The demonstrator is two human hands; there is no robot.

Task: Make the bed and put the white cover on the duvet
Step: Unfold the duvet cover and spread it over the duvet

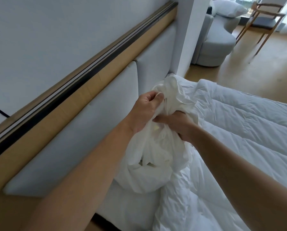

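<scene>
Pinching a fold of the white cover (156, 164) between thumb and curled fingers, the left grip (147, 110) sits just beside the right grip (176, 126), which seems clenched round the same bunched cloth, its fingers partly hidden. The bundle droops against the spread, quilted duvet (239, 130), beside the padded headboard (89, 130).

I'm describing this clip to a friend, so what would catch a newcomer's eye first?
At centre, the left hand and right hand grip a bunched white fabric cover beside the padded pale headboard. A quilted white duvet lies spread at right; far back stands a rounded grey armchair.
</scene>
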